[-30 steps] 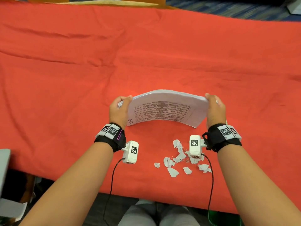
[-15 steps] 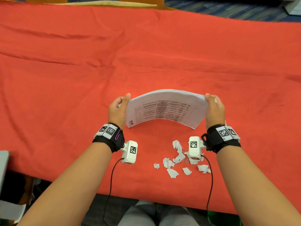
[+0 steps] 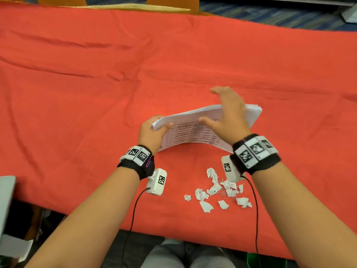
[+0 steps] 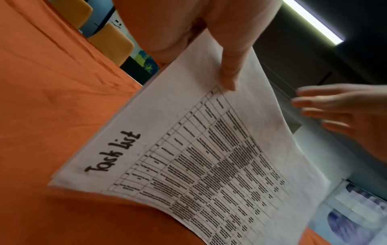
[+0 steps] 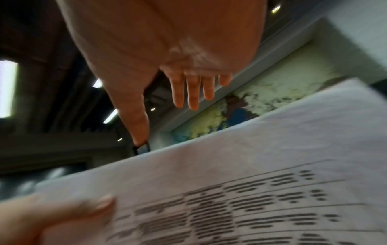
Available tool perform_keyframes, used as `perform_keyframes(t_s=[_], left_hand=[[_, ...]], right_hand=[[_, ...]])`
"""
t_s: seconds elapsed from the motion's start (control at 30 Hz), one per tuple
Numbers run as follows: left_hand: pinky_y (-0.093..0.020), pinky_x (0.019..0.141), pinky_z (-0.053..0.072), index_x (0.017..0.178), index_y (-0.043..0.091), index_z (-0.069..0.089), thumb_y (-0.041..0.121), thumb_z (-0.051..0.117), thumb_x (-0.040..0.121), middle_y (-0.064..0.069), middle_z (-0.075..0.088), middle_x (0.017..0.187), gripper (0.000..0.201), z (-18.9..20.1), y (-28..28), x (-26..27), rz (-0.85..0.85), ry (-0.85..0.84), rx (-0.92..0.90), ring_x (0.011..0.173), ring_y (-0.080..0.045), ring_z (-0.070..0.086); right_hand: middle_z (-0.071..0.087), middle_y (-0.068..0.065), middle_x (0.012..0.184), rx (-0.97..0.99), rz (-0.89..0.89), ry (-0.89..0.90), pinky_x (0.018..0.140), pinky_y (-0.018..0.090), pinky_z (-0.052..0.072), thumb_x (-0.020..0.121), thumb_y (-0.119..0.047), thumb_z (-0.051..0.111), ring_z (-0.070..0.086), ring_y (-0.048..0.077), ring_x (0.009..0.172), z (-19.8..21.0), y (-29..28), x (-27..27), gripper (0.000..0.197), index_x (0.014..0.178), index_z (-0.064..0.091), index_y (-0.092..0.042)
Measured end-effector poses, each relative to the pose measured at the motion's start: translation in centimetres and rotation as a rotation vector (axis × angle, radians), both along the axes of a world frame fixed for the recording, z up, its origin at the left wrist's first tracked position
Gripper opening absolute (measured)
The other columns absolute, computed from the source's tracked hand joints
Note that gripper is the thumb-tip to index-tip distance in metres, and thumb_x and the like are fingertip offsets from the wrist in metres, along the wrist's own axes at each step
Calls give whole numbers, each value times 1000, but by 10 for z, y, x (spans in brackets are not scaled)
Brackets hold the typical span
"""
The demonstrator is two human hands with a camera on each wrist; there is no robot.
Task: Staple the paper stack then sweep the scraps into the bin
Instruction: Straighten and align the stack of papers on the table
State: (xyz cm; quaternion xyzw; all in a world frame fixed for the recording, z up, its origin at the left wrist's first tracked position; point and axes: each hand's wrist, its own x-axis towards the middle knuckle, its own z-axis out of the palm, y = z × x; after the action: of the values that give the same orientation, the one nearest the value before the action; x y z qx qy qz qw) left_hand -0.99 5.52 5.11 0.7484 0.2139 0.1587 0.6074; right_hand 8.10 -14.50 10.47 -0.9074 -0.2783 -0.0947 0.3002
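Head view: left hand [image 3: 152, 132] pinches the stack [image 3: 193, 130] at nine o'clock, right hand [image 3: 229, 115] spread free, so sheets may fan.

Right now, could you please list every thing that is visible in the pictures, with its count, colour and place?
paper stack: one, white with a printed table and "Task list" handwritten, held tilted above the middle of the cloth
paper scraps: a scattered pile of about a dozen, white, on the cloth near the front edge, below the stack
tablecloth: one, red-orange, covers the table
chairs: a few yellow-orange backs at the far edge
wrist cameras: two, white, one under each wrist
wristbands: two, black with marker tags
left hand: holds the stack's left end, thumb on top
right hand: fingers spread, over the stack's right part, no grip on it
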Motion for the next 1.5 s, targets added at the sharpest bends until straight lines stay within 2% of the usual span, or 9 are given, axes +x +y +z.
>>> perform_keyframes(t_s=[0.1, 0.2, 0.33, 0.47, 0.63, 0.93, 1.13, 1.3, 1.5], left_hand=[[-14, 60, 43, 85, 4, 67, 6, 69, 82, 1, 60, 71, 5, 7, -9, 0, -37, -38, -1, 64, -7, 52], [-16, 59, 40, 83, 3, 67, 6, 69, 81, 3, 57, 68, 4, 12, -16, -2, -100, -54, 49, 63, -6, 48], [-27, 61, 43, 87, 6, 67, 8, 73, 79, -1, 60, 73, 10, 12, -10, -2, -126, 5, 26, 66, -13, 51], [-23, 58, 43, 79, 10, 67, 12, 79, 75, 4, 62, 69, 12, 16, 9, -1, -42, -2, -64, 62, -11, 53], [-37, 88, 54, 96, 13, 71, 10, 74, 74, -4, 74, 93, 22, 57, -5, 22, -4, -264, -383, 93, -21, 65], [-36, 86, 56, 101, 12, 66, 7, 68, 85, -2, 73, 96, 16, 90, -53, 38, -10, -362, -241, 93, -18, 70], [-41, 93, 53, 112, 17, 56, 14, 52, 94, -4, 68, 109, 19, 58, -63, 26, -26, -247, -237, 104, -21, 66], [-39, 84, 49, 97, 26, 56, 8, 46, 88, 1, 64, 95, 22, 61, -58, 24, 6, -253, -253, 90, -17, 60], [-42, 74, 46, 90, 27, 54, 13, 43, 82, -1, 58, 84, 19, 60, -51, 18, 56, -311, -172, 79, -18, 53]], right_hand=[[47, -4, 142, -244, 144, 91, 118, 40, 4, 77, -33, 70, 29, 17, 142, -9, 32, -4, 68, 139, 42, -26], [68, -2, 109, -390, 143, 86, 111, 38, 15, 85, -28, 60, 53, 22, 116, -16, 39, -2, 23, 107, 65, -25], [68, 5, 80, -153, 163, 164, 82, 37, 44, 86, -13, 58, 59, 27, 83, -9, 18, 6, 12, 86, 71, -12], [65, -4, 77, 346, 75, 404, 68, 20, 44, 84, -7, 65, 56, 4, 70, 16, -11, 19, 11, 86, 72, -15], [67, -9, 78, 657, 71, 402, 70, 19, 47, 85, -7, 66, 57, 6, 74, 41, -32, 21, 9, 93, 68, -10], [75, -6, 96, 1011, -87, 593, 93, 39, 52, 77, -17, 73, 67, 20, 97, -3, -54, 7, 25, 101, 67, -19], [76, -11, 88, 965, -140, 706, 82, 32, 51, 82, 3, 64, 70, 8, 86, -28, -56, -4, 27, 94, 68, -21], [76, -4, 91, 1002, -175, 735, 88, 40, 52, 78, 3, 65, 69, 20, 92, -28, -51, -2, 27, 95, 70, -17], [73, -12, 74, 936, -158, 666, 73, 28, 49, 69, 7, 64, 65, 7, 74, -19, -53, 2, 28, 88, 66, -14]])
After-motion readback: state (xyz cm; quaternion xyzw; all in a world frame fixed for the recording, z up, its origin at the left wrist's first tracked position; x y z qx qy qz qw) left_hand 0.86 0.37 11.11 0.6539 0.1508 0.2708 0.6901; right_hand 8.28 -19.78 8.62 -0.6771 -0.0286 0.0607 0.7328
